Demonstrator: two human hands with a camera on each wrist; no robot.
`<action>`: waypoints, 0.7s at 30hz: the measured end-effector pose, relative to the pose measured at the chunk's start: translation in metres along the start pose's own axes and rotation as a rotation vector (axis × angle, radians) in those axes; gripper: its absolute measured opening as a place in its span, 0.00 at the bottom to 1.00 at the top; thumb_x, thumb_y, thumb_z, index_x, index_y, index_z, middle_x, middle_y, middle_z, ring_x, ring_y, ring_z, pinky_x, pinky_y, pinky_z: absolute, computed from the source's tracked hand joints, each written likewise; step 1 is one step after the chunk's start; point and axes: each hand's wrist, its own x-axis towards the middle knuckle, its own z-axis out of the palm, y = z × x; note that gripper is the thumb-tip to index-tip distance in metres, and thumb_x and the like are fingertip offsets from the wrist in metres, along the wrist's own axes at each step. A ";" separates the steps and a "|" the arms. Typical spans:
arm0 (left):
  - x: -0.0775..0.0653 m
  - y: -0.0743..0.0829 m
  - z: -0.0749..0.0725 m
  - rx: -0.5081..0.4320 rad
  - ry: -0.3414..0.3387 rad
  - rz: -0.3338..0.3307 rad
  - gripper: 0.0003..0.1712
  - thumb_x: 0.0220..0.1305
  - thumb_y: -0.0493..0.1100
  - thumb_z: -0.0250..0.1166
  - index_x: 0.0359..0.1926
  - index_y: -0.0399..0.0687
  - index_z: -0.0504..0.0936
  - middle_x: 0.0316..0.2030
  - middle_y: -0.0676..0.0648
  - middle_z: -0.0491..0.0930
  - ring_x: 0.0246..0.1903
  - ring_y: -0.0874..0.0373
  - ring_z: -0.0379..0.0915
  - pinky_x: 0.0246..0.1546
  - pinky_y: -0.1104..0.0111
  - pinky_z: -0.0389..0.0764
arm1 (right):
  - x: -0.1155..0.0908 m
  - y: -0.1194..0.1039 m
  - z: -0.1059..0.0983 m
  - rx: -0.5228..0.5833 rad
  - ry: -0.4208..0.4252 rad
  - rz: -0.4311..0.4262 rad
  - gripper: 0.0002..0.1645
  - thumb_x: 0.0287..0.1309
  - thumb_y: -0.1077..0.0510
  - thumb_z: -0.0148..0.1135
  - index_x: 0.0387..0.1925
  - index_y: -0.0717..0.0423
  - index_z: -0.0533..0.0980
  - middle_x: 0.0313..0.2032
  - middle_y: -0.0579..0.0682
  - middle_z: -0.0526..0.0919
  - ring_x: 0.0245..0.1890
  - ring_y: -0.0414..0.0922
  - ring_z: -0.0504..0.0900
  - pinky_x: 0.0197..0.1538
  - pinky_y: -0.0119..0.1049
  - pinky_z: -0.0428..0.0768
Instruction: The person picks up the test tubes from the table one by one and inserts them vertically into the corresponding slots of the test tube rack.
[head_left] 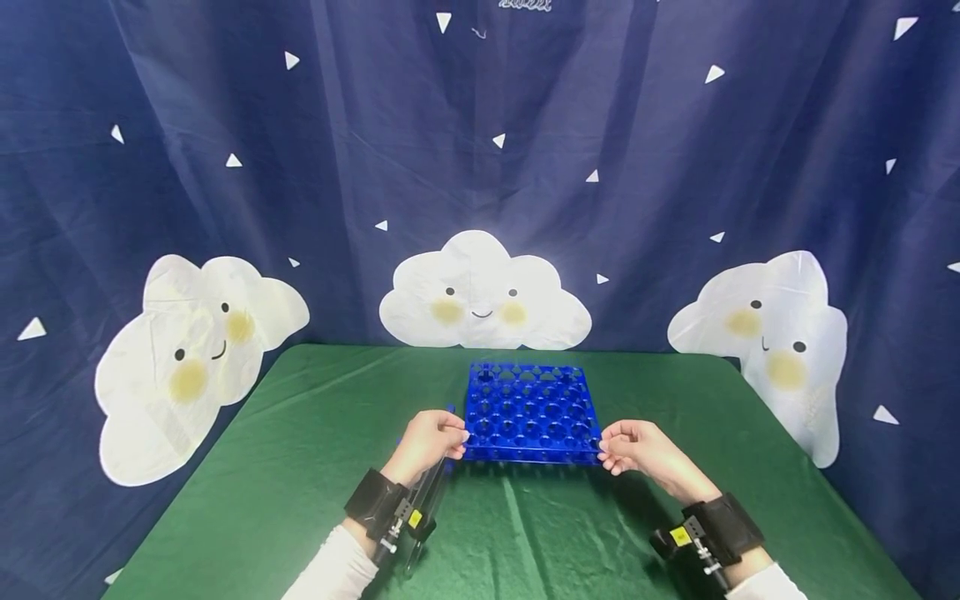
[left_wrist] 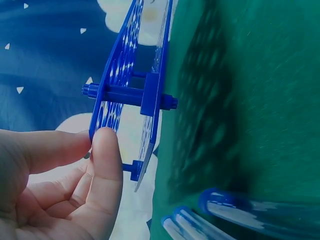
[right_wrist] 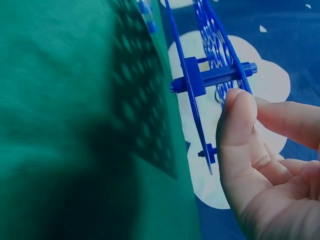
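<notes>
A blue plastic test tube rack (head_left: 531, 450) with two tiers of round holes hangs above the green table between both hands, its shadow falling on the cloth below. My left hand (head_left: 427, 442) pinches the upper plate at the rack's near left corner between thumb and finger. At the near right corner my right hand (head_left: 645, 450) pinches the same plate likewise. In both wrist views the thumb and a finger meet on the plate's edge. Several clear tubes with blue ends (left_wrist: 240, 212) lie on the cloth beside and below the left hand, partly hidden by the wrist in the head view.
A green cloth (head_left: 315, 467) covers the table. Behind it hangs a dark blue curtain (head_left: 540, 167) with white triangles and smiling clouds, reaching round both sides. Each wrist carries a black strap with a small camera mount.
</notes>
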 end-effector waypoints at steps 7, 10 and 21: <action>-0.023 -0.003 0.000 -0.004 -0.048 0.035 0.11 0.59 0.33 0.63 0.42 0.28 0.77 0.29 0.43 0.81 0.24 0.58 0.79 0.29 0.66 0.83 | -0.019 0.007 0.006 0.005 -0.098 0.001 0.12 0.64 0.65 0.52 0.42 0.73 0.69 0.33 0.56 0.80 0.30 0.44 0.81 0.34 0.36 0.82; -0.031 -0.006 0.001 -0.015 -0.066 0.044 0.12 0.58 0.32 0.63 0.41 0.28 0.77 0.29 0.43 0.81 0.24 0.58 0.78 0.29 0.67 0.83 | -0.027 0.012 0.009 0.022 -0.135 -0.001 0.11 0.65 0.65 0.51 0.42 0.73 0.69 0.33 0.56 0.80 0.30 0.44 0.81 0.34 0.35 0.82; -0.061 -0.015 0.005 -0.043 -0.103 0.040 0.11 0.57 0.33 0.63 0.40 0.29 0.77 0.30 0.41 0.81 0.23 0.58 0.78 0.27 0.67 0.83 | -0.047 0.026 0.020 0.060 -0.209 -0.083 0.10 0.64 0.68 0.49 0.40 0.77 0.67 0.32 0.56 0.80 0.29 0.42 0.82 0.33 0.33 0.83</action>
